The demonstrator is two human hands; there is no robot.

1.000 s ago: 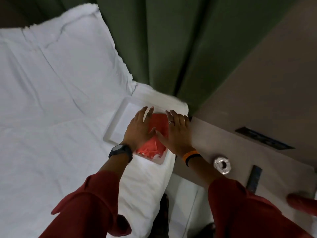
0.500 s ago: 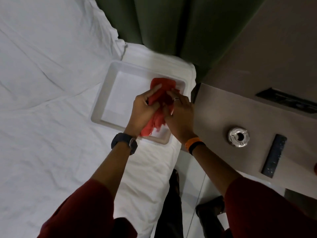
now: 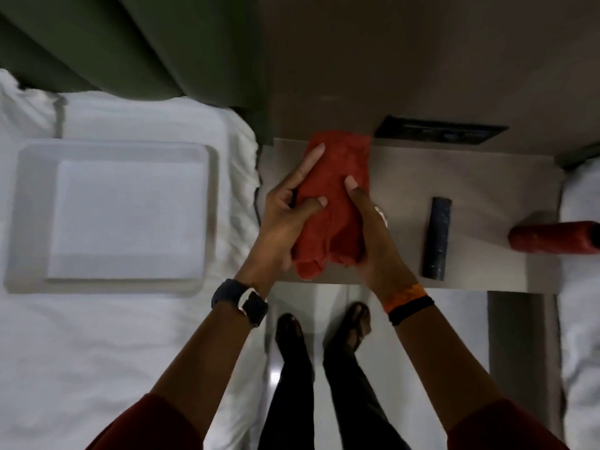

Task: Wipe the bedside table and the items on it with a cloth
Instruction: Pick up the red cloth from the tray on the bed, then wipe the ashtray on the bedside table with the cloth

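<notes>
A red cloth [image 3: 337, 196] is bunched between both my hands over the left part of the beige bedside table [image 3: 487, 177]. My left hand [image 3: 285, 219] grips its left side with the forefinger stretched along it. My right hand [image 3: 373, 228] holds its right side, thumb on top. A dark remote control [image 3: 437, 238] lies on the table to the right of my hands. A red bottle [image 3: 552, 237] lies on its side at the table's right edge. A shiny metal item [image 3: 381, 216] peeks out behind my right hand, mostly hidden.
A white tray [image 3: 32, 216] rests on the white bed [image 3: 97, 352] to the left. Green curtains [image 3: 130, 43] hang behind. A dark switch panel [image 3: 441, 133] sits on the wall above the table. My feet stand on the floor [image 3: 334, 293] below; another bed [image 3: 581, 319] lies at right.
Both hands lifted the red cloth out of the white tray on the bed and carried it right, over the bedside table. The view swung right with them.
</notes>
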